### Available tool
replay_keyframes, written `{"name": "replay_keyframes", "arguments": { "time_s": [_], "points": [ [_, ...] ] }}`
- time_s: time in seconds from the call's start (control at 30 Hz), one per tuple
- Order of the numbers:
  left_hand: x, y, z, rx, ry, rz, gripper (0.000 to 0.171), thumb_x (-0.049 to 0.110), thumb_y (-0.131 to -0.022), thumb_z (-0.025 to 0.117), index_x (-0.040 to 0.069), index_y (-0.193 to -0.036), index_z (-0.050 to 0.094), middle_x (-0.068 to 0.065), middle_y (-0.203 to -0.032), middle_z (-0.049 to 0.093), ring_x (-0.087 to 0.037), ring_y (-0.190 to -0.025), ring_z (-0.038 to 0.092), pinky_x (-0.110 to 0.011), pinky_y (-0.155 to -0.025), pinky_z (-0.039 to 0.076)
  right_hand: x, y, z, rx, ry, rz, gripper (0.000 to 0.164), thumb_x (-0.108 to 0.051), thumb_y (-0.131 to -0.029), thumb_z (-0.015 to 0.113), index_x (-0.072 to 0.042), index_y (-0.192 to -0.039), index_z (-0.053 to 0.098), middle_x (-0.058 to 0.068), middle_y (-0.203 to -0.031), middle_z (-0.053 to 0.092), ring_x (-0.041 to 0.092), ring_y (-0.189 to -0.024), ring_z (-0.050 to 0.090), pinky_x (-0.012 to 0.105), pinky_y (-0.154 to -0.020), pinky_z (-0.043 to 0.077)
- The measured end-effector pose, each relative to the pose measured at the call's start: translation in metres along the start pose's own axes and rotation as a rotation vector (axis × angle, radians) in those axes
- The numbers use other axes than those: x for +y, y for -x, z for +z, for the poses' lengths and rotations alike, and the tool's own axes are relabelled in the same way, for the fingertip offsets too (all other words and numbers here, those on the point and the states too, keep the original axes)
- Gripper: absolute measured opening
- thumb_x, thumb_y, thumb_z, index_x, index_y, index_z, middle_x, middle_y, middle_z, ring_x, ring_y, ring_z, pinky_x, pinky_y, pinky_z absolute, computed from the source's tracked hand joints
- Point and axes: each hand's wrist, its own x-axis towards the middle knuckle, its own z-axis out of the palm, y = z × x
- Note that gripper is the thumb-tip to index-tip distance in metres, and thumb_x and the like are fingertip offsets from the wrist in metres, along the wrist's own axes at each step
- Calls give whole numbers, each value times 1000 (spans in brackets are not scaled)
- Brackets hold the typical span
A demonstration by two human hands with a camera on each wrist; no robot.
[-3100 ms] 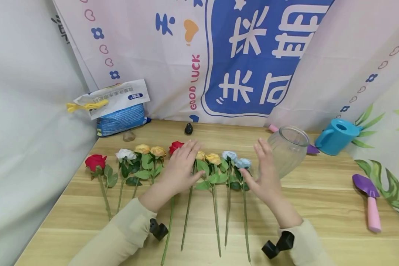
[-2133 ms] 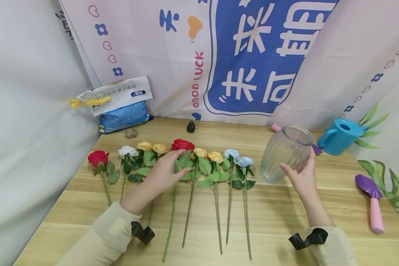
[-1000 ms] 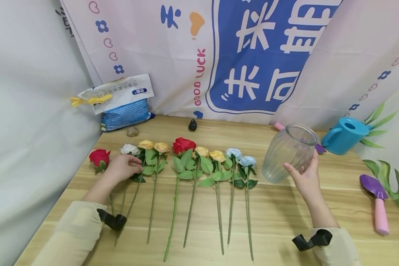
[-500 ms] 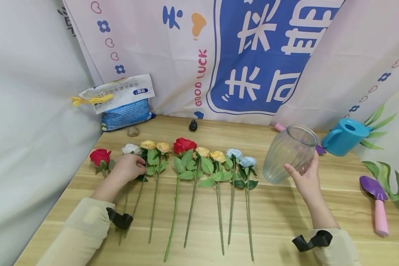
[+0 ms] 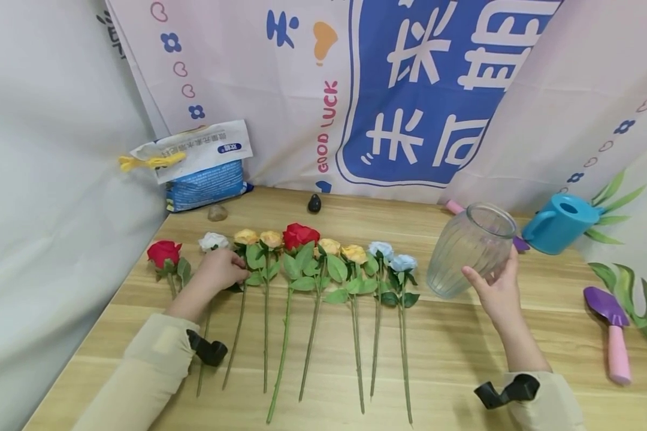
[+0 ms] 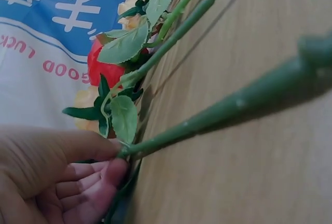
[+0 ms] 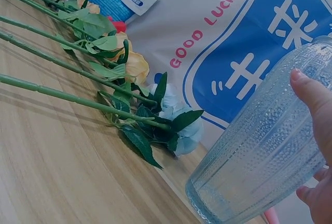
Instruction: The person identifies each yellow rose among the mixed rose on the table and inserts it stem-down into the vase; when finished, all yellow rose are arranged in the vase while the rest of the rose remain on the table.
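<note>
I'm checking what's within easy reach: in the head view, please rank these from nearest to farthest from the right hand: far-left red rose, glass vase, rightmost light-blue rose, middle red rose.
1. Glass vase: held in the right hand.
2. Rightmost light-blue rose: left of it.
3. Middle red rose: mid-row.
4. Far-left red rose: row's left end.

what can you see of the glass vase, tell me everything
The vase looks like clear, faintly bluish glass, with a round, thick-rimmed mouth facing up and ribbed, pebbly-textured sides narrowing toward the base. Nothing shows inside. The right hand holds its side. It is right of the blue flowers; whether its base touches the table is unclear.
</note>
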Motion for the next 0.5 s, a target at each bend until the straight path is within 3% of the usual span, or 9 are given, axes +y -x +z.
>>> {"name": "replay_keyframes", "arguments": {
  "time_s": [0.27,0.5],
  "points": [
    [-11,-5,1,-45,198,-49,36,18,-83,63,-7,-109,60,-6,-76,67,-18,-72,63,-34,-67,52,-2,0,0,8,27,-6,87,4,-81,62,-28,-142,8,11,-142,23,29,-130,25,52,-104,19],
    [-11,0,-1,-64,367,-85,37,18,-85,62,-7,-112,57,-16,-95,63,-18,-77,62,-31,-67,53,-1,1,1,3,21,-8,88,5,-81,62,-27,-142,8,10,-142,23,29,-130,24,51,-104,19]
  ]
}}
